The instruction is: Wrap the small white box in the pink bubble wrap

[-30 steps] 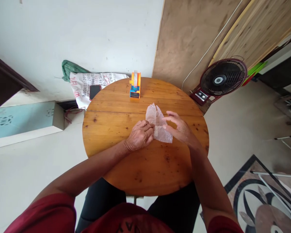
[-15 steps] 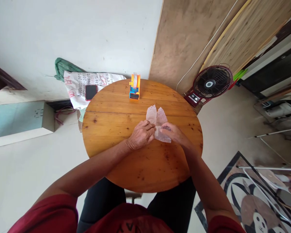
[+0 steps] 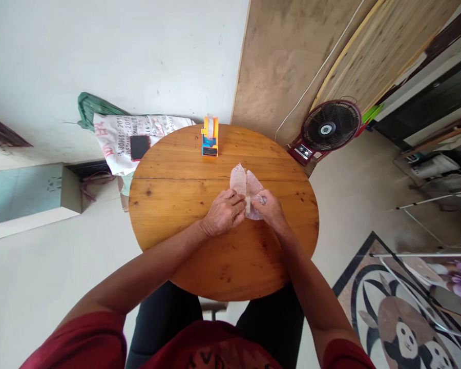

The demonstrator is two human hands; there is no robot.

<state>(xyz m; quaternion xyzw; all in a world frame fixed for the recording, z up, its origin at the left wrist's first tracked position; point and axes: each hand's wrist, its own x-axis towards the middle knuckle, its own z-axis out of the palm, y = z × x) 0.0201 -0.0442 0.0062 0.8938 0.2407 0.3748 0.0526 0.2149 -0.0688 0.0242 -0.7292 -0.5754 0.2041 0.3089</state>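
A crumpled sheet of clear bubble wrap (image 3: 243,180) lies near the middle of a round wooden table (image 3: 176,205). My left hand (image 3: 223,214) is closed on the wrap's left side, fingers curled over it. My right hand (image 3: 269,209) grips the right side, fingers folded round the plastic. The two hands almost touch, and the wrap's upper flaps stick up behind them. An orange and blue tape dispenser (image 3: 209,136) stands at the table's far edge, well beyond both hands.
A printed white sack (image 3: 115,134) with a dark phone (image 3: 139,146) on it and a green bag (image 3: 92,105) lie by the wall at left. A red floor fan (image 3: 326,128) stands at right. A panda rug (image 3: 399,318) covers the floor at lower right.
My right hand has closed from spread fingers onto the wrap and moved left toward my left hand. The wrap is bunched smaller. The view shifted slightly.
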